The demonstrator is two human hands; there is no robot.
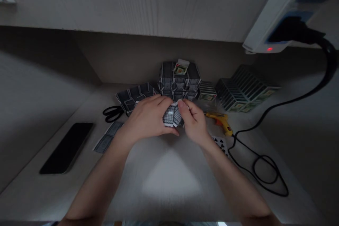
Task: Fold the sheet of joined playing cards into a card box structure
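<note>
Between both hands is a piece of folded playing cards with patterned backs, held above the desk. My left hand wraps around its left side, fingers over the top and thumb below. On the right end, my right hand pinches the cards between thumb and fingers. Just behind stands a stacked structure of folded cards, with an opened card box on top. Left of it lies a tray-like folded card piece, partly hidden by my left hand.
A yellow glue gun with a looping black cord lies at right, near loose cards. Card boxes are stacked behind. Scissors, flat cards and a phone lie left. A shelf panel overhangs, with a power strip.
</note>
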